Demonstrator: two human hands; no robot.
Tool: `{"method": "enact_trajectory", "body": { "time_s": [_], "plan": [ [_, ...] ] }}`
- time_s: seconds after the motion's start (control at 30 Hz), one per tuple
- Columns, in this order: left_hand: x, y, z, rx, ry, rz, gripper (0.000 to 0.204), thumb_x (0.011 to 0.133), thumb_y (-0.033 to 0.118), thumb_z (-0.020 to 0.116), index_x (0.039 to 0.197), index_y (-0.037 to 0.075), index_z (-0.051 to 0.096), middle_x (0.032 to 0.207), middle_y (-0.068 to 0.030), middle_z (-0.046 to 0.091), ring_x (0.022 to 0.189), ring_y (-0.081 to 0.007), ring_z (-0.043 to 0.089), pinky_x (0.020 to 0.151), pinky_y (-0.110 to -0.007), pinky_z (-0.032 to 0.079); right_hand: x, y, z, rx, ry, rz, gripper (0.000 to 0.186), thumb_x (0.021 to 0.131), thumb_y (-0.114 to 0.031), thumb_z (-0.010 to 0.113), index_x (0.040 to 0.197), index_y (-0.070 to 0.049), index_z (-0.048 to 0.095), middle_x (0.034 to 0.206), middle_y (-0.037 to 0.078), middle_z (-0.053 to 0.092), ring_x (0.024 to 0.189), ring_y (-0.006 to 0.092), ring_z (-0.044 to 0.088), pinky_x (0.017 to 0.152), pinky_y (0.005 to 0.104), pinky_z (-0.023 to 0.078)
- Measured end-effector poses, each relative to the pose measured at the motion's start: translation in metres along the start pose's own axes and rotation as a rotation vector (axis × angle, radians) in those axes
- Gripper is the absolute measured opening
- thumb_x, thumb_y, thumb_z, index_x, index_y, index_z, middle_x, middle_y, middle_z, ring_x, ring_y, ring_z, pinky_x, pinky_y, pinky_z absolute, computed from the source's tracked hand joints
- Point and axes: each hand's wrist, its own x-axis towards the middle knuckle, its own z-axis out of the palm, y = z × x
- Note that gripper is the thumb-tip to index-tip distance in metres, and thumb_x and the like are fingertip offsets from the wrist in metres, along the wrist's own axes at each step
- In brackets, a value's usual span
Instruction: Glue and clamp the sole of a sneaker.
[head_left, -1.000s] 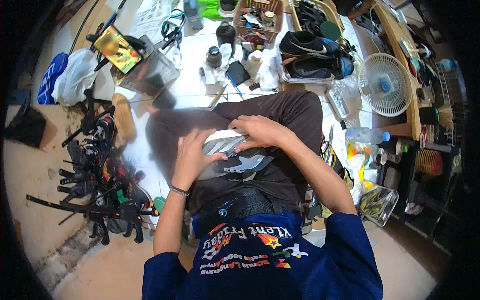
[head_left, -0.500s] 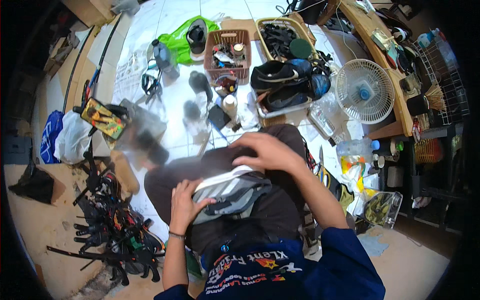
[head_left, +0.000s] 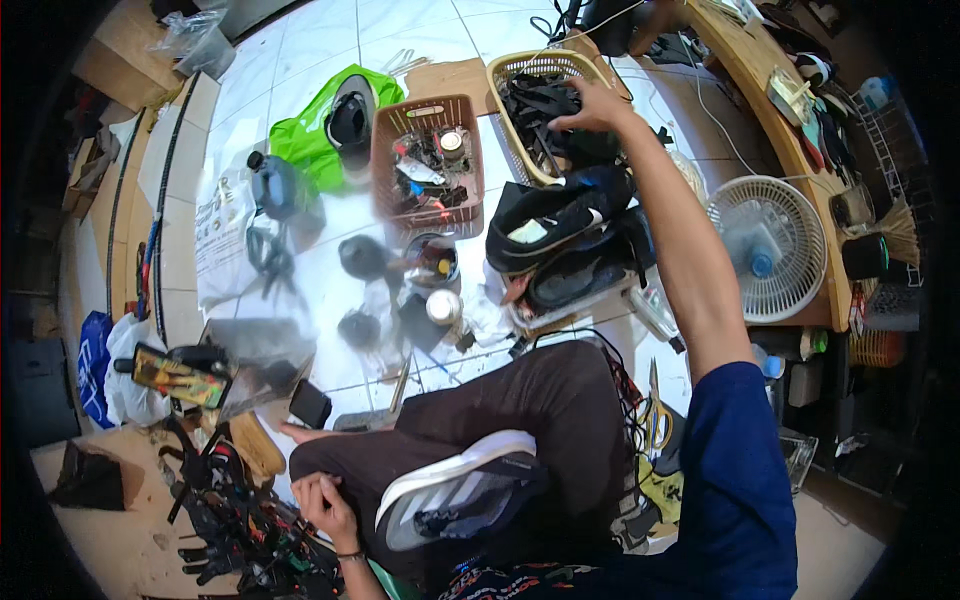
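Observation:
A grey, white-soled sneaker point(head_left: 460, 490) lies on my dark-trousered lap. My left hand point(head_left: 325, 505) rests at my left knee, left of the sneaker, fingers curled, with nothing visible in them. My right hand point(head_left: 590, 105) reaches out over a cream plastic basket point(head_left: 500, 90) full of black straps point(head_left: 535, 100), thumb and fingers apart, nothing visibly gripped. Just below that basket, dark sneakers point(head_left: 560, 225) are piled on a light tray. A brown basket point(head_left: 428, 215) of small items stands to their left.
A white fan point(head_left: 775, 215) and wooden bench point(head_left: 790, 130) line the right side. A green bag point(head_left: 300, 160) with a shoe, bottles point(head_left: 285, 190) and cans sit ahead. A mounted phone point(head_left: 175, 375) and black clamps point(head_left: 220, 500) are at left; scissors point(head_left: 658, 420) lie by my right leg.
My right hand left the grey sneaker and stretched forward to the cream basket. My left hand let go and moved left to my knee. The view has tilted, shifting the scene.

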Motion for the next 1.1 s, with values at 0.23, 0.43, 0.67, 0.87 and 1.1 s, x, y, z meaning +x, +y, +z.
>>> {"method": "enact_trajectory", "body": {
  "time_s": [0.23, 0.43, 0.67, 0.87, 1.1],
  "plan": [
    [0.005, -0.003, -0.001, 0.091, -0.020, -0.049, 0.027, 0.095, 0.005, 0.052, 0.070, -0.004, 0.058, 0.075, -0.0132, 0.060, 0.076, -0.0296, 0.052, 0.073, -0.040, 0.041, 0.062, -0.007, 0.071, 0.024, -0.028, -0.002, 0.074, 0.080, -0.040, 0.079, 0.143, -0.035, 0.040, 0.132, 0.015, 0.061, 0.123, 0.0374, 0.058, 0.100, 0.0674, 0.040],
    [0.011, -0.002, 0.002, 0.094, -0.006, -0.058, 0.026, 0.094, 0.005, 0.052, 0.071, -0.004, 0.058, 0.075, -0.0130, 0.061, 0.074, -0.0287, 0.051, 0.072, -0.039, 0.041, 0.112, 0.082, 0.030, 0.395, 0.308, -0.114, 0.030, 0.077, -0.011, 0.074, 0.105, -0.002, 0.069, 0.099, 0.023, 0.071, 0.093, 0.0349, 0.070, 0.078, 0.0419, 0.056],
    [0.005, -0.004, 0.001, 0.105, -0.005, -0.055, 0.025, 0.095, 0.005, 0.052, 0.074, -0.004, 0.059, 0.075, -0.0125, 0.059, 0.075, -0.0280, 0.051, 0.073, -0.039, 0.040, 0.091, 0.044, -0.045, -0.182, 0.078, 0.198, 0.067, 0.069, -0.035, 0.084, 0.125, -0.006, 0.059, 0.118, 0.023, 0.067, 0.106, 0.0368, 0.066, 0.088, 0.0464, 0.054],
    [0.006, -0.002, 0.002, 0.123, -0.034, -0.024, 0.028, 0.098, 0.007, 0.051, 0.073, -0.005, 0.057, 0.075, -0.0126, 0.059, 0.073, -0.0282, 0.050, 0.071, -0.040, 0.040, 0.090, -0.012, 0.002, -0.203, -0.364, -0.094, 0.062, 0.059, -0.032, 0.090, 0.113, -0.012, 0.067, 0.109, 0.015, 0.071, 0.099, 0.0329, 0.068, 0.087, 0.0447, 0.054],
    [0.004, -0.004, -0.001, 0.113, -0.027, -0.042, 0.027, 0.096, 0.005, 0.052, 0.071, -0.004, 0.057, 0.074, -0.0129, 0.057, 0.075, -0.0292, 0.050, 0.073, -0.040, 0.040, 0.039, -0.010, 0.031, -0.455, -0.146, -0.091, 0.093, 0.056, -0.024, 0.093, 0.138, -0.022, 0.049, 0.125, 0.010, 0.064, 0.127, 0.0363, 0.052, 0.100, 0.0562, 0.046]
  ]
}}
